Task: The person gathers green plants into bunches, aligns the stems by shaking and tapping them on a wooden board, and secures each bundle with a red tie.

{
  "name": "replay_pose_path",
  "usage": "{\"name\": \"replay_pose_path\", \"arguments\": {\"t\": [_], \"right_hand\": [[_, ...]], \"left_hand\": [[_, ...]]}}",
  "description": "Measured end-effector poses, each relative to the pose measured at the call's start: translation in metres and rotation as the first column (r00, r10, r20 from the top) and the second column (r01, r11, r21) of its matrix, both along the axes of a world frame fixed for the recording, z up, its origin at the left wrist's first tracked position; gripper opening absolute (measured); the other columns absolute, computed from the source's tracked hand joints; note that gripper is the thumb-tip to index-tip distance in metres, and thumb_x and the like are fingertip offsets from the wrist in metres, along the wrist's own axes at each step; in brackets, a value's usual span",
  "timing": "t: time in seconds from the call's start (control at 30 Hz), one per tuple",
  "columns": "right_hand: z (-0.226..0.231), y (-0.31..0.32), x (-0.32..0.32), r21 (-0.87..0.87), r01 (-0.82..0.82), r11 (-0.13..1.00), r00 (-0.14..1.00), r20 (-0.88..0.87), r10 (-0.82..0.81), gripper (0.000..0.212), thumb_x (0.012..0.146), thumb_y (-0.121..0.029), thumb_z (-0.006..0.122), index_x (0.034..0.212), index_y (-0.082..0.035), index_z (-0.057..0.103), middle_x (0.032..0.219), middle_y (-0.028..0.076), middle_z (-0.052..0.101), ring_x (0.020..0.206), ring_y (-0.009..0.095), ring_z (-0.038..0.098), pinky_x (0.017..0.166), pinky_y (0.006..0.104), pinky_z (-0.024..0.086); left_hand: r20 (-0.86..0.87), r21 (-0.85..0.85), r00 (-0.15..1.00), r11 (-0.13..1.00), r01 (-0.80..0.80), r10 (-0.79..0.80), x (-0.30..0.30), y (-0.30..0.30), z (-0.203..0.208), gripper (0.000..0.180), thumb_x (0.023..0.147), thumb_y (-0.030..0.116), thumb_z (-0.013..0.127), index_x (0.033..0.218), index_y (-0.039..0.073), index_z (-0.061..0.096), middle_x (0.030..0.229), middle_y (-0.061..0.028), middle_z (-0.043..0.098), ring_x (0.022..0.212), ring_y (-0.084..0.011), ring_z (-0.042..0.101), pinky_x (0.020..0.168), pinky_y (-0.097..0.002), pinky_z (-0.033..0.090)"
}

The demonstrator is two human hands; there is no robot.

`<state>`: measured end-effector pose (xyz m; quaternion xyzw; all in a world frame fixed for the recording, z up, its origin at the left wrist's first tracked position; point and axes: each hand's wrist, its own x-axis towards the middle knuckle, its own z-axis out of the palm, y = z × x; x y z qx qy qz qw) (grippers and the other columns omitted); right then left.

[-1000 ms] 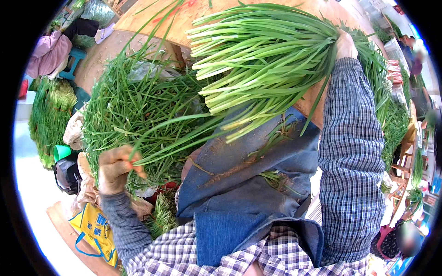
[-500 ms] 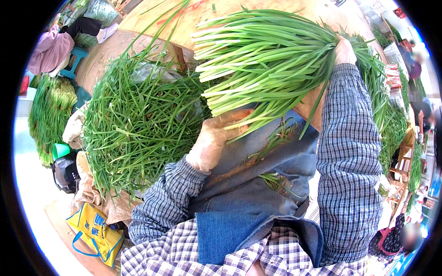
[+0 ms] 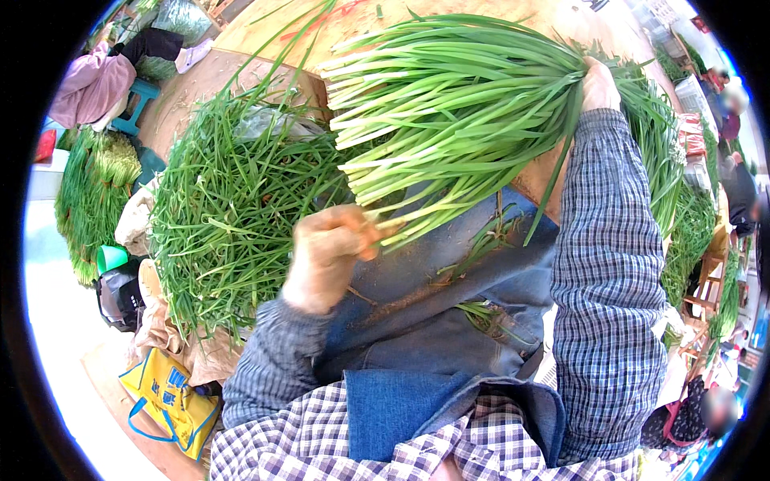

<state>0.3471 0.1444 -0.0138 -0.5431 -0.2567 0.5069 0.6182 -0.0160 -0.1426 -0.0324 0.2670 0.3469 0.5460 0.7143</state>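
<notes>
A thick bunch of garlic chives (image 3: 457, 104) fans out in front of me, its pale stem ends to the left. My right hand (image 3: 600, 86) is closed round the leafy part of the bunch at its right side. Beside the lowest stem ends, my left hand (image 3: 329, 252) is closed in a pinch with orange-stained fingertips. Whatever those fingers hold is too small to make out. Under the bunch, several loose leaf scraps (image 3: 485, 248) lie on my blue apron (image 3: 401, 321).
A large heap of loose green leaves (image 3: 233, 216) rises at my left. More chives (image 3: 658, 160) lie beyond my right forearm. The wooden table (image 3: 281, 32) stretches ahead. A yellow bag (image 3: 172, 401) and a green cup (image 3: 109, 258) are at far left. A person in pink (image 3: 92, 84) sits at upper left.
My left hand has drawn back left and slightly down from the stem ends, and its fingers have curled in. My right hand keeps its hold on the bunch.
</notes>
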Motion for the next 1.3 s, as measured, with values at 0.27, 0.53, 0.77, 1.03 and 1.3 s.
{"name": "replay_pose_path", "arguments": {"t": [0.27,0.53,0.77,1.03,1.3], "right_hand": [[0.032,-0.028,-0.031,-0.072,0.28,0.957,0.956,0.115,-0.271,0.028,0.08,-0.018,0.065,0.091,0.007,0.06,0.086,0.01,0.062,0.072,0.018,0.055,0.068,0.0268,0.045],[0.017,-0.013,-0.018,0.038,0.142,0.989,0.99,0.005,-0.142,0.026,0.081,-0.017,0.062,0.093,0.006,0.061,0.081,0.011,0.062,0.071,0.019,0.056,0.069,0.0301,0.047],[0.004,-0.006,0.01,0.104,0.039,0.994,0.955,0.288,-0.067,0.032,0.087,-0.014,0.045,0.107,0.01,0.054,0.084,0.012,0.062,0.073,0.018,0.057,0.07,0.0253,0.048],[-0.01,0.006,0.039,0.089,-0.188,0.978,0.719,0.691,0.076,0.041,0.086,-0.003,0.036,0.124,0.009,0.041,0.094,0.015,0.06,0.081,0.018,0.057,0.077,0.0239,0.047],[-0.03,0.029,0.072,-0.014,-0.355,0.935,0.396,0.904,0.164,0.053,0.082,-0.006,0.05,0.129,0.011,0.032,0.096,0.017,0.062,0.08,0.018,0.059,0.076,0.0236,0.047]], "left_hand": [[-0.903,0.078,-0.41,0.987,0.138,0.128,-0.122,-0.041,0.031,0.022,0.079,0.021,0.064,0.076,0.0,0.062,0.082,-0.0089,0.061,0.081,-0.0217,0.059,0.068,-0.0321,0.048],[-0.725,0.554,-0.214,0.738,0.385,0.655,0.022,0.015,0.044,0.051,0.07,0.013,0.068,0.119,0.011,0.053,0.105,-0.0082,0.052,0.098,-0.0268,0.048,0.086,-0.0409,0.037],[-0.81,0.553,0.039,0.742,0.377,0.584,0.06,-0.015,0.026,0.056,0.064,0.006,0.065,0.118,0.005,0.052,0.096,-0.0096,0.051,0.087,-0.0289,0.049,0.078,-0.0412,0.041],[-0.771,0.568,0.342,0.823,-0.012,0.537,0.059,-0.009,0.02,0.025,0.082,0.005,0.06,0.106,-0.002,0.057,0.09,-0.0185,0.062,0.077,-0.0306,0.063,0.067,-0.0335,0.051],[-0.911,0.376,-0.127,0.918,0.13,0.391,0.06,0.019,0.019,0.028,0.076,0.031,0.068,0.081,0.004,0.062,0.065,-0.0127,0.062,0.059,-0.0307,0.06,0.056,-0.0384,0.047]]}}
